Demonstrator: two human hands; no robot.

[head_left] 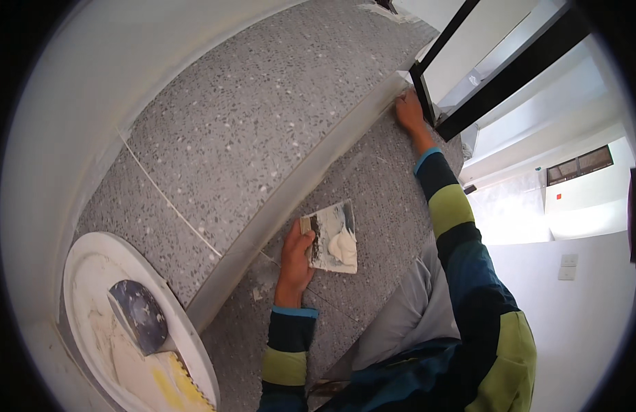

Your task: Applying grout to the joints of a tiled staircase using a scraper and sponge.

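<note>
My left hand is wrapped round the handle of a wide putty knife. White putty is heaped on its flat blade, which lies over the lower grey speckled floor. Farther off, my right hand is closed against the far end of the step's pale front edge, beside a black frame. Whatever its fingers pinch is hidden.
A white oval tub stands at the near left, with a dark scraper blade and a yellow notched tool in it. A black frame rises at the far right. The speckled upper step runs along the left wall.
</note>
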